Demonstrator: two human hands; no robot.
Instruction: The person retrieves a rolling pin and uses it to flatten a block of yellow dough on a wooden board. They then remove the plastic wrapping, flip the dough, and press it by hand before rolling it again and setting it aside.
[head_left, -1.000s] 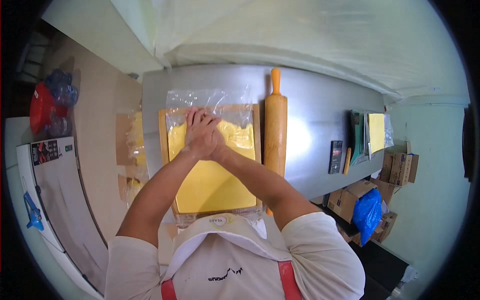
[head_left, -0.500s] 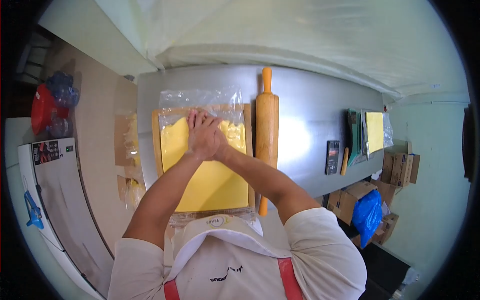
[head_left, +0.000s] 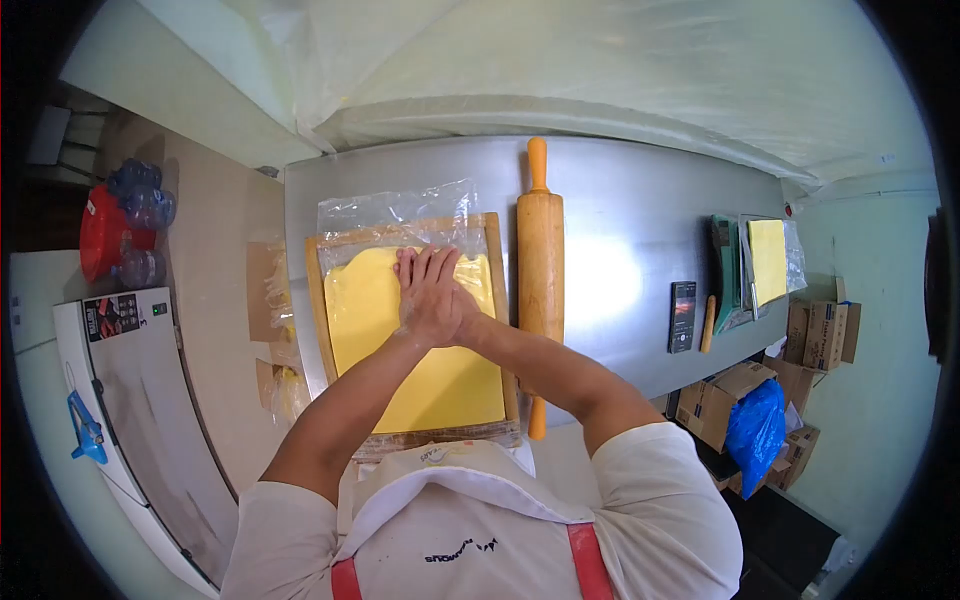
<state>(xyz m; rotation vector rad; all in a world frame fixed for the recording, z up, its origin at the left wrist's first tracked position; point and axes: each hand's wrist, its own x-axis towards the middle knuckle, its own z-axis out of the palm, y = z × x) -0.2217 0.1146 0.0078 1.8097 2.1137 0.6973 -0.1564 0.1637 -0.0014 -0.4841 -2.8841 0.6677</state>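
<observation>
A flat yellow slab, butter-like in look, lies under clear plastic film inside a shallow wooden frame. My left hand is laid over my right, its fingers stretched out near the slab's far edge. Underneath it, my right hand presses on the film-covered slab; its fingers are mostly hidden. The far edge of the slab is uneven and stops short of the frame's far bar. To the right of the frame rests a wooden rolling pin.
The metal table also carries a phone, a wooden-handled tool and another yellow sheet in plastic. Cardboard boxes and a blue bag are at the right. A white freezer stands left.
My stacked hands have shifted right across the slab and a little toward my body. The slab's far right edge looks less lumpy. The whole view has moved slightly.
</observation>
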